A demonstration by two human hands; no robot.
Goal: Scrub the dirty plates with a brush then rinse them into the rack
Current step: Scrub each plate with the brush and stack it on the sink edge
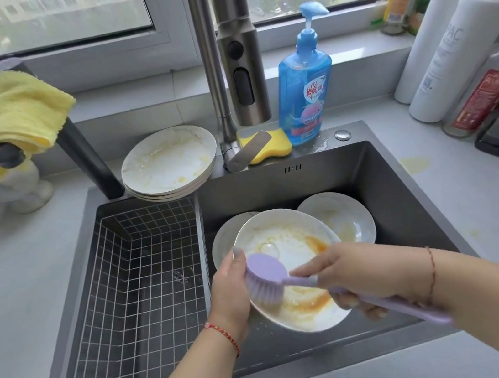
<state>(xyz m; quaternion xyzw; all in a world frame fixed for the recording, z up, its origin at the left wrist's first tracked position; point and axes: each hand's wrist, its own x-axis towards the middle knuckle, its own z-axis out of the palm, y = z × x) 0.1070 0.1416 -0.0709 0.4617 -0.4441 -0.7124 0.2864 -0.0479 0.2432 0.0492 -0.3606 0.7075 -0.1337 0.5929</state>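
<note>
My left hand (231, 294) grips the left rim of a white plate (290, 241) smeared with orange sauce, tilted over the dark sink (372, 181). My right hand (354, 273) holds the handle of a lilac brush (265, 268), whose bristles press on the plate's left part. Two more dirty plates (345, 215) lie under it in the sink. A stack of dirty plates (167, 161) sits on the sink's back ledge. The wire rack (140, 293) fills the sink's left half and holds nothing.
A steel faucet (239, 58) rises behind the sink, with a yellow sponge (271, 149) and a blue soap bottle (305, 93) beside it. A yellow cloth (13, 109) hangs on a dark tap at the left. Bottles (456, 48) crowd the right counter.
</note>
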